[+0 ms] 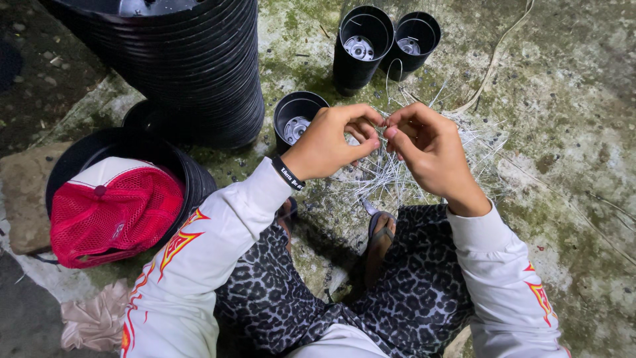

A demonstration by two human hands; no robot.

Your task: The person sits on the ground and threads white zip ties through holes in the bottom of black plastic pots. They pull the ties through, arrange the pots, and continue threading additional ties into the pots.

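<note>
In the head view we see our left hand [331,142] and right hand [427,149] meeting fingertip to fingertip, both pinching a thin wire [389,79] above the wire pile [397,174] on the mossy concrete floor [563,99], small black pot [297,119] just beside, stacked black pots [199,73] behind, red mesh cap [112,212] at left

Top of the big black pot stack [192,73] is cut off by the upper edge. What the fingertips [372,136] pinch is too thin to make out; left hand [331,142] and right hand [424,149] cover part of the wire pile [397,176]. Red cap [112,212] hides the inside of the pot [192,176] it sits in. Pink cloth [96,318] partly behind the sleeve.
</note>
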